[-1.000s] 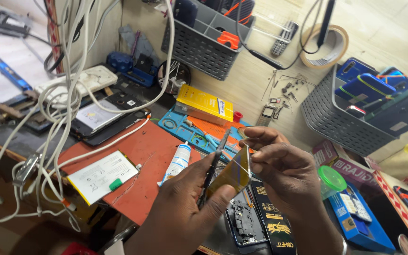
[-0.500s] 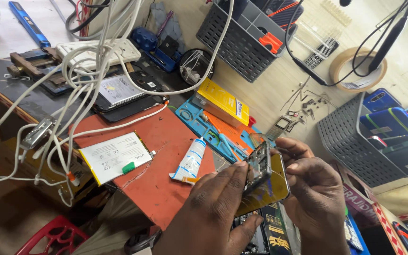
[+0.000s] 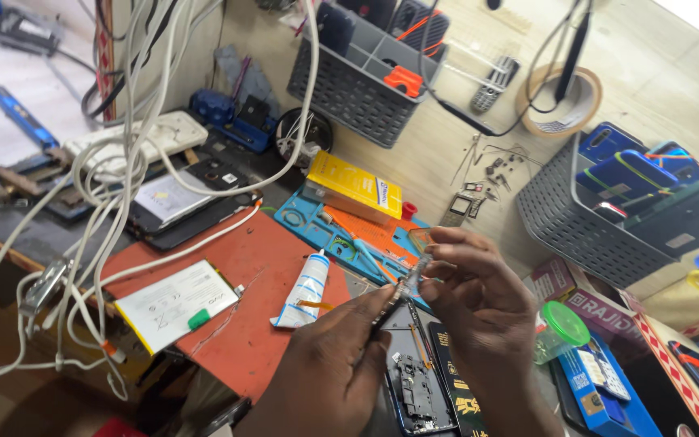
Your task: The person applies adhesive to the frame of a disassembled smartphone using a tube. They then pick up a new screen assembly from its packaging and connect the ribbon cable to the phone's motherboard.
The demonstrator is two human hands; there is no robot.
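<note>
Between both hands [image 3: 414, 324], perhaps tweezers [image 3: 387, 310].

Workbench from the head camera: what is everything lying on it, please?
Glue tube: one, white, on red mat.
Battery: one, white, left on mat.
Box: one, yellow, behind blue tray.
Baskets: two, grey, back and right, holding phones.
Tape roll: one, beige, on back wall.
Cables: several, white, hanging left.
Opened phone: one, black, under the hands.
Green lid: one, right of hands.
Small part: one, held between both hands.
Left hand: holds a dark tool.
Right hand: pinches the part.
</note>
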